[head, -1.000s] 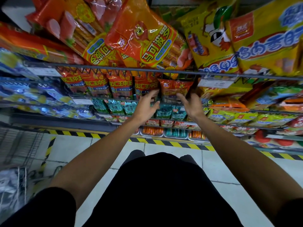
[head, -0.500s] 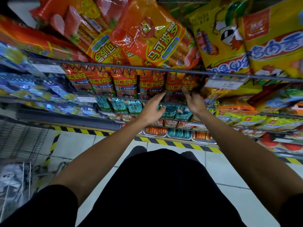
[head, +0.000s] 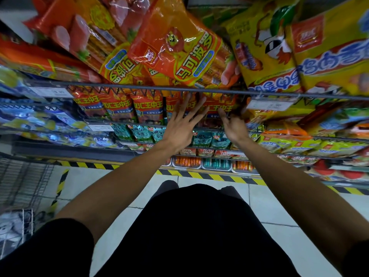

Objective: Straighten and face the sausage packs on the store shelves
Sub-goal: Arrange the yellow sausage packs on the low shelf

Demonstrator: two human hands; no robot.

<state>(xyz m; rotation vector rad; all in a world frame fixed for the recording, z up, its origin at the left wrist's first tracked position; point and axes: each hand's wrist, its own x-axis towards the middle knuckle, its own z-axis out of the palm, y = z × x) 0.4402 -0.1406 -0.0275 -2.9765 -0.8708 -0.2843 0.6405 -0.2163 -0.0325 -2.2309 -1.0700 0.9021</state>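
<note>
**Red sausage packs faced under both hands**

Grey wire rails (head: 139, 89) fronted the store shelves, with white price tags (head: 269, 104) clipped along them. Pale floor tiles (head: 119, 176) ran below, edged by a yellow-and-black hazard strip (head: 209, 175) at the foot of the shelving. A wire basket (head: 22, 176) stood at the far left.

Glossy plastic bags filled every tier. Orange sausage bags (head: 179, 48) and yellow bags (head: 269, 47) lay tilted and overlapping on the top shelf. One tier down, a row of red sausage packs (head: 117, 107) stood upright side by side, their shiny fronts facing out. Small teal packets (head: 139, 132) sat on the shelf beneath them, and clear trays of orange and teal sticks (head: 187, 161) lined the lowest tier.

The left hand (head: 181, 126) lay spread, its grip wide apart, straight fingertips touching the fronts of the red packs just under the rail. The right hand (head: 233, 126) was beside it at the end of the same row, fingers curled round the edge of a red pack; how firmly it held could not be told.
</note>
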